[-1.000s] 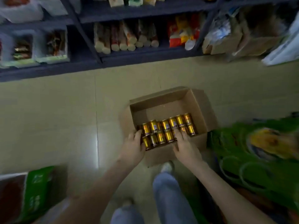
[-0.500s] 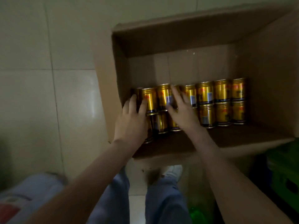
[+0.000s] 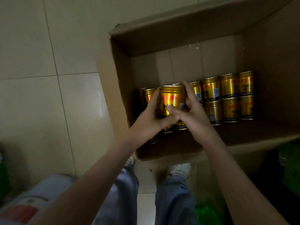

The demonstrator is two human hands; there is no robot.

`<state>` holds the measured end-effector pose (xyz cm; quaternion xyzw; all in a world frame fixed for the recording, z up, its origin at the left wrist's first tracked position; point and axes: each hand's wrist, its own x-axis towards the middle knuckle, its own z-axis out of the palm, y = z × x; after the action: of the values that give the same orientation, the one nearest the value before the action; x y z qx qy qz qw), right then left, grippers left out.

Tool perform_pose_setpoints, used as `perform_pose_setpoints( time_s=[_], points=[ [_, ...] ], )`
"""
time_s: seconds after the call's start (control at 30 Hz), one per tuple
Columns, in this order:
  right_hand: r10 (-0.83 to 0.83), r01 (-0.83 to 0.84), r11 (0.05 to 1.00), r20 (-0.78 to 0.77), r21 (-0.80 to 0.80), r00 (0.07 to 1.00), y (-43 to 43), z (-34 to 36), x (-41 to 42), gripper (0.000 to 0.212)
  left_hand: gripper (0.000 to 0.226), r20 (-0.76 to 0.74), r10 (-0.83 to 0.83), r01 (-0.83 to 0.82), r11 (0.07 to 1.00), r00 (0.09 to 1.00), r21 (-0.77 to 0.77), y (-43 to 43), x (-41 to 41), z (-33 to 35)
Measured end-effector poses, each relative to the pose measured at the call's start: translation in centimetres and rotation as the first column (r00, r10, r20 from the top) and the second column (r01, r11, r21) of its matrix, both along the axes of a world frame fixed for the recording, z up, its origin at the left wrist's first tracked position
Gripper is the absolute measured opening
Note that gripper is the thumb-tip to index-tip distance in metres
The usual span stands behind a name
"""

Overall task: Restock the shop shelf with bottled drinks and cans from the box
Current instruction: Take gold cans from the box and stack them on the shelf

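Observation:
An open cardboard box [image 3: 113, 88] stands on the tiled floor, with several gold cans [image 3: 228, 98] in two rows along its near side. One gold can [image 3: 170, 99] is raised above the left end of the rows. My left hand [image 3: 151, 120] grips it from the left, fingers up its side and thumb across its front. My right hand [image 3: 194, 114] holds the same can from the right, its fingers reaching up behind the can and its thumb lying across the label.
Pale floor tiles [image 3: 48, 78] spread to the left of the box. My legs in blue jeans [image 3: 172, 197] and white shoes [image 3: 181, 169] are just below it. Green packaging [image 3: 290, 169] lies at the right, a blurred bag [image 3: 27, 207] at bottom left.
The view has dropped from the shelves and come close over the box. Both hands moved from the tops of the left cans to one can, which now sits higher than the rows.

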<state>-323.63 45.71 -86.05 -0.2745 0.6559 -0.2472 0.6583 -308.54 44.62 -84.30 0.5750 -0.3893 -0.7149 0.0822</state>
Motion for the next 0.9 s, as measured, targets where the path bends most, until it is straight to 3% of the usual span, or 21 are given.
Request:
perform_pose_setpoints(
  time_s=[0.1,0.17,0.2,0.27,0.3,0.37,0.47,0.53,0.67,0.77,0.9],
  points=[
    [-0.071,0.071,0.997,0.306,0.014,0.949,0.1,3.1,0.2,0.068,0.116,-0.013,-0.07,0.07,0.996,0.997,-0.05,-1.3,1.4,1.7],
    [-0.079,0.057,0.996,0.378,0.069,0.922,-0.6,3.8,0.6,0.057,0.114,-0.011,-0.027,0.027,0.998,1.0,-0.055,-1.9,2.8,2.6],
    [-0.038,0.015,0.997,0.305,0.075,0.951,-1.0,3.6,0.9,0.053,0.11,-0.026,0.019,-0.02,0.999,0.999,-0.038,-2.0,3.5,3.2],
    [0.059,-0.058,0.996,-0.013,0.063,0.998,-1.7,2.0,1.4,0.048,0.102,-0.031,0.141,-0.142,0.989,0.99,-0.031,-2.3,5.2,4.4],
    [0.107,-0.1,0.994,-0.157,0.047,0.982,-1.9,1.1,1.8,0.052,0.097,-0.004,0.209,-0.209,0.976,0.978,-0.055,-2.4,6.0,4.7],
    [0.208,-0.201,0.978,-0.301,0.055,0.93,-2.0,-1.3,2.8,0.065,0.088,0.078,0.334,-0.323,0.938,0.939,-0.125,-2.5,7.7,4.7],
    [0.358,-0.326,0.934,-0.38,0.149,0.853,-1.5,-4.7,5.1,0.073,0.086,0.176,0.426,-0.395,0.899,0.887,-0.19,-2.2,9.9,3.2],
    [0.458,-0.405,0.888,-0.461,0.215,0.76,-1.2,-6.3,7.1,0.081,0.093,0.293,0.411,-0.335,0.9,0.863,-0.277,-1.5,10.6,2.1],
    [0.337,-0.295,0.94,-0.606,0.172,0.721,-1.5,-8.6,9.4,0.088,0.103,0.411,0.405,-0.278,0.9,0.817,-0.335,0.0,10.2,0.9],
    [0.243,-0.193,0.97,-0.528,0.148,0.814,-1.5,-8.2,8.7,0.076,0.102,0.425,0.381,-0.264,0.914,0.821,-0.308,0.3,9.6,1.4],
    [-0.001,0.054,0.991,-0.391,0.124,0.921,-1.7,-0.4,5.9,0.057,0.103,0.428,0.396,-0.3,0.913,0.812,-0.276,-0.6,8.2,6.0]
  ],
)
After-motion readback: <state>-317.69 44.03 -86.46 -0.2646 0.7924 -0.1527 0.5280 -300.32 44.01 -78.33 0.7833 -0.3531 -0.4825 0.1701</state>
